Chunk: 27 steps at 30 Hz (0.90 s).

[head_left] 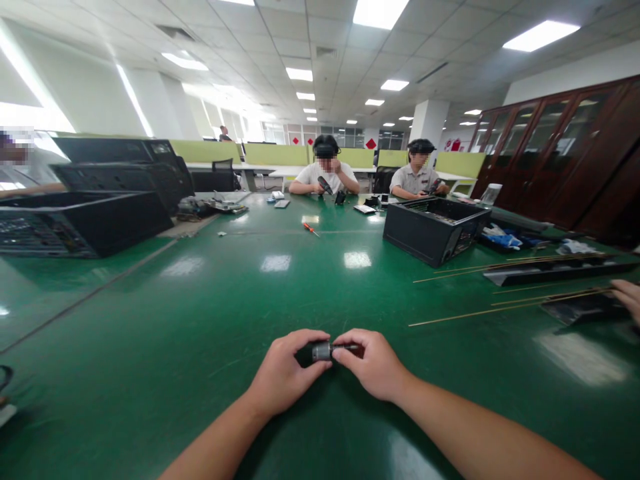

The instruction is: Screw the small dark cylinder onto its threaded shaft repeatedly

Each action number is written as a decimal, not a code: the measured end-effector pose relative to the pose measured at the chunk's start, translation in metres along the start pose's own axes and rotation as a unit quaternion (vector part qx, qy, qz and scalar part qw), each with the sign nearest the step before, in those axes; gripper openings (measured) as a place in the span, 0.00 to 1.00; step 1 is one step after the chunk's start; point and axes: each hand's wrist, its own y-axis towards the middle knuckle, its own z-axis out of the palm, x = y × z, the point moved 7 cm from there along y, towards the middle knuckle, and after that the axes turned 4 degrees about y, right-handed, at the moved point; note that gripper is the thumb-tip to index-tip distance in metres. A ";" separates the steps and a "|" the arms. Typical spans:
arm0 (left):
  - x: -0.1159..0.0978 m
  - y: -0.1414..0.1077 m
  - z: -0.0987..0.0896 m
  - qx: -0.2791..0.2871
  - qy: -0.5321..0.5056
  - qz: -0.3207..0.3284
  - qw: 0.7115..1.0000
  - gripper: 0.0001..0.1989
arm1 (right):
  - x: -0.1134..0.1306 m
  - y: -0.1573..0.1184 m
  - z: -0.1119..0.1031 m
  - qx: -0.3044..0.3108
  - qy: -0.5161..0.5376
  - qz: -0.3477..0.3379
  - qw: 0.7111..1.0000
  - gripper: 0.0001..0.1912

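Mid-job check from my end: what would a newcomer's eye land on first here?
First, the glossy green tabletop across the foreground, with the left hand and right hand at lower middle, holding a small gray cylinder between them. Next, the orange screwdriver lying farther out, near center. Then the open black case beyond, toward the right.

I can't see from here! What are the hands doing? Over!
Left hand, right hand: both on small dark cylinder. Orange screwdriver farther off, clear of hands. Over.
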 end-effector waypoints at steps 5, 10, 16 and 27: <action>-0.002 0.002 0.002 0.003 -0.005 0.003 1.000 0.12 | 0.004 -0.003 -0.001 -0.003 -0.034 0.001 0.999 0.07; -0.004 0.001 0.001 0.001 -0.007 0.008 1.000 0.11 | 0.009 -0.005 -0.002 -0.003 -0.069 -0.015 0.997 0.06; -0.005 0.000 0.001 0.003 -0.009 0.012 1.000 0.12 | 0.010 -0.005 -0.003 -0.005 -0.075 -0.029 0.997 0.05; -0.006 0.001 0.000 0.005 -0.005 0.012 1.000 0.12 | 0.009 -0.005 -0.003 -0.002 -0.068 -0.024 0.997 0.05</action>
